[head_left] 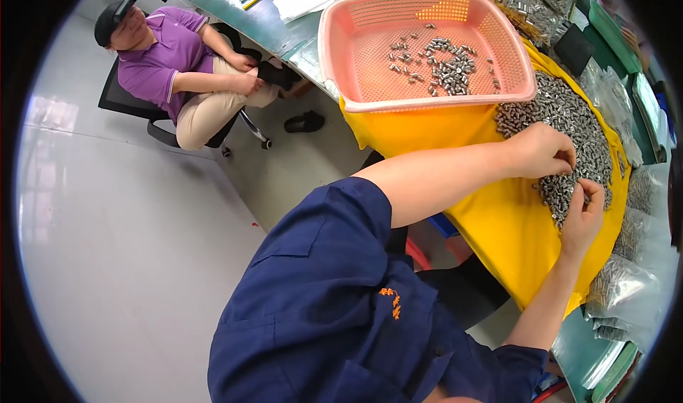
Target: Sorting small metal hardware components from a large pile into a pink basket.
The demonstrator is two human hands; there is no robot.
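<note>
A large heap of small silvery metal cylinders (580, 129) lies on a yellow cloth (491, 211) on the table. My left hand (542, 150) is over the heap, its fingers curled and fingertips pinched together. Just below it in the picture, my right hand (583, 218) is also closed, thumb and index finger near each other over the metal parts. The two sets of fingertips almost meet. Whatever is between them is too small to make out. A pink plastic basket (341, 54) beside my left arm holds a scattering of similar metal cylinders.
Clear plastic bags of parts (622, 285) line the table's far side, and more bags (523, 4) stand behind the basket. White paper (313, 1) lies on the green tabletop (284, 36). To the left, a person in a purple shirt (171, 51) sits on a black office chair (117, 93).
</note>
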